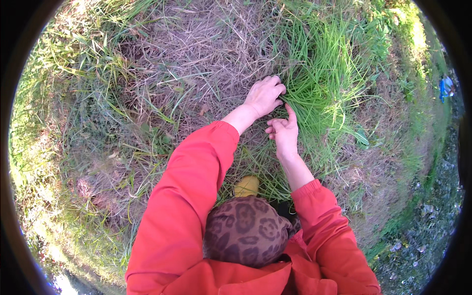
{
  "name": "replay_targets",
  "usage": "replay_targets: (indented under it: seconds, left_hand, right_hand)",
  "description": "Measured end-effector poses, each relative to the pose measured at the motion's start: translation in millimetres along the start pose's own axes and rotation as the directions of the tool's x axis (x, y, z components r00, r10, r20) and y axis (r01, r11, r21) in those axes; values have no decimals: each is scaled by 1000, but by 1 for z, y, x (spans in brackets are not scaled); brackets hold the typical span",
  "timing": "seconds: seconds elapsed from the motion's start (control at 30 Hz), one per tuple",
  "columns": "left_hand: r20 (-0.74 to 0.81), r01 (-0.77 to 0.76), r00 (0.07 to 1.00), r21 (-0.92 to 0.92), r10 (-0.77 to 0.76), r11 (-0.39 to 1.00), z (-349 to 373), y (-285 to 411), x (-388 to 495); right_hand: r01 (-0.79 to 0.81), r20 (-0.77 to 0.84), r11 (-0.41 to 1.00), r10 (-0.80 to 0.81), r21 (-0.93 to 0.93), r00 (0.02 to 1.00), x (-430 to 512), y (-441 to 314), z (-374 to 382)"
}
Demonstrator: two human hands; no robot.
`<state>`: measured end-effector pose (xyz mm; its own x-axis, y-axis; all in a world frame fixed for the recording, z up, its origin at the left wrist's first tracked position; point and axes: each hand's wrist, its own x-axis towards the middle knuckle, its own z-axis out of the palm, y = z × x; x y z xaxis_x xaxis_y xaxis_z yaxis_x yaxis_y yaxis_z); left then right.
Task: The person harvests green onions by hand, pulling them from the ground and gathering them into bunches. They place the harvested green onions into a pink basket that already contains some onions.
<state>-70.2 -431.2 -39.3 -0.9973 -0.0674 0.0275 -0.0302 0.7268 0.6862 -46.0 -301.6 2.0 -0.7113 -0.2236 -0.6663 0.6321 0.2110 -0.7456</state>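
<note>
A clump of long, thin green grass-like leaves (317, 88) leans over to the right of my hands. My left hand (263, 95) reaches the left edge of its base, fingers curled down. Their tips are partly hidden, so whether they grip any stems cannot be seen. Just below it, my right hand (285, 134) points its index finger up against the lower edge of the clump. The other fingers of that hand are loosely bent, with nothing visible in them. Dry, straw-coloured cut grass (214, 40) covers the ground beside the left hand.
A knee in leopard-print cloth (246, 232) and a yellow shoe tip (247, 186) are below my hands. Taller weeds (99, 81) grow at the left. A broad green leaf (361, 137) lies right of the clump. Some blue-and-white object (446, 88) sits at the far right.
</note>
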Motion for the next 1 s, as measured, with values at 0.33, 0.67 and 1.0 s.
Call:
replay_targets:
  seconds: [0.33,0.67,1.0]
  left_hand:
    - [-10,261,941,-619,-339,741,5,-25,-7]
    - [-212,-4,976,-209,-41,978,-34,-17,-27]
    - [-55,243,958,-374,-283,895,2,1,20]
  right_hand:
    - [-27,31,999,25,42,999,2,9,2]
    - [-38,-78,968,60,249,995,22,5,11]
    - [0,-265,994,30,113,964,29,-10,21]
